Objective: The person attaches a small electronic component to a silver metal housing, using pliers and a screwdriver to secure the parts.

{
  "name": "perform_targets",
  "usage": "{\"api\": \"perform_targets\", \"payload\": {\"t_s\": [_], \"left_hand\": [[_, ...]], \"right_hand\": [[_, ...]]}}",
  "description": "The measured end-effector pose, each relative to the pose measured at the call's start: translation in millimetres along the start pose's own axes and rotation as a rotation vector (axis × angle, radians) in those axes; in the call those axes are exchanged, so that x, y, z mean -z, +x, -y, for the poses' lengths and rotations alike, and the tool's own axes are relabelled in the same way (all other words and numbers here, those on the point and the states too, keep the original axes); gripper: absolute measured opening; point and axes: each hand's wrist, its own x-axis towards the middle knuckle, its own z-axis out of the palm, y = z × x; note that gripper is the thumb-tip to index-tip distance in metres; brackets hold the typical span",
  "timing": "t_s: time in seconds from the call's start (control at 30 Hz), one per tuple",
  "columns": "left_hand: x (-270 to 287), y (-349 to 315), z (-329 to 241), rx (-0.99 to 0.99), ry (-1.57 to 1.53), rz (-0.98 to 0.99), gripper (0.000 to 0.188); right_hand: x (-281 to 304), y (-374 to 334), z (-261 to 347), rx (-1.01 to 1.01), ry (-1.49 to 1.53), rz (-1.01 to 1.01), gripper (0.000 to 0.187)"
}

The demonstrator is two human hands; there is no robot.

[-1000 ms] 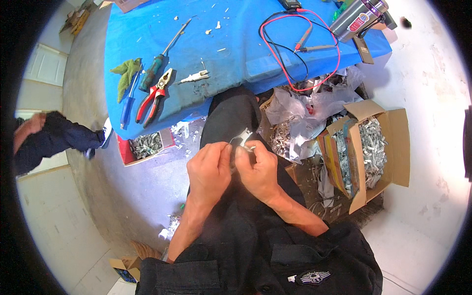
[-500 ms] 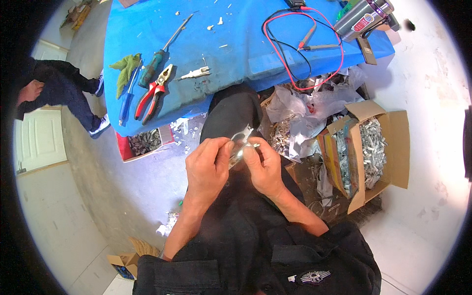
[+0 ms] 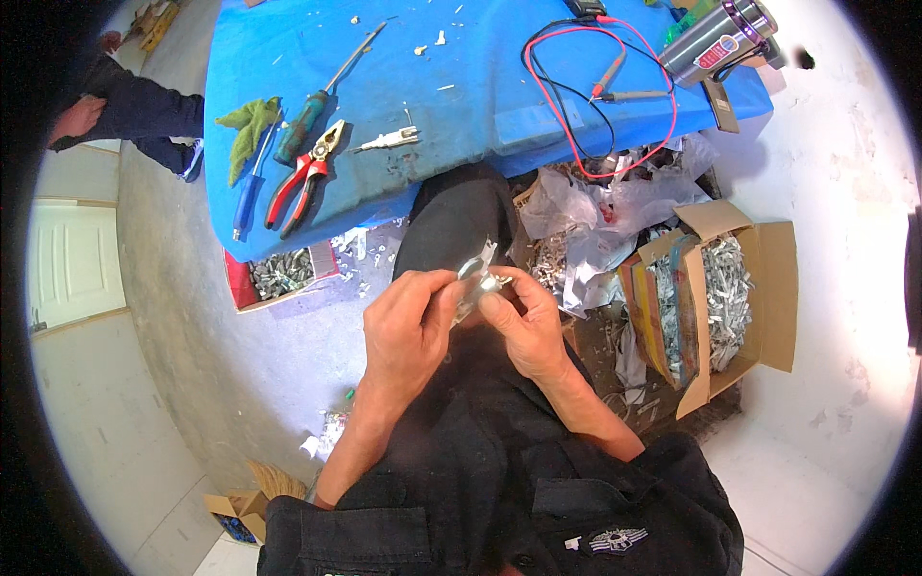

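Observation:
Above my lap, my left hand [image 3: 408,326] and my right hand [image 3: 533,331] are closed with fingertips on a small shiny silvery part [image 3: 485,280], one hand on each side. A pale pronged tip sticks up from the part; its lower portion is partly hidden by my fingers. On the blue-covered table ahead lie red-handled pliers [image 3: 305,180], a green-handled screwdriver [image 3: 305,120] and a blue-handled screwdriver [image 3: 247,197]. A similar-looking white pronged piece [image 3: 394,140] rests to the right of the pliers.
Red and black test leads [image 3: 547,82] and a steel mug [image 3: 711,43] occupy the table's right side. Below stand a cardboard box [image 3: 773,298] of metal pieces and a red box [image 3: 235,280] of small dark parts. Another person's leg [image 3: 144,108] shows at far left.
My right thumb and fingers have shifted slightly on the silvery part, showing more of its rounded shiny side. The other person's legs have moved up in view. My left hand stays nearly in place.

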Motion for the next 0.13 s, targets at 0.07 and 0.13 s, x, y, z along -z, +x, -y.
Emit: {"api": "perform_targets", "payload": {"t_s": [0.07, 0.13], "left_hand": [[0.2, -1.0, 1.6, -0.022, 0.001, 0.012, 0.011], [3.8, -2.9, 0.4, -0.032, -0.007, 0.041, 0.015]], "right_hand": [[2.1, 0.7, -2.3, 0.014, -0.030, 0.000, 0.040], [3.2, 1.4, -3.2, 0.020, -0.046, 0.001, 0.040]]}}
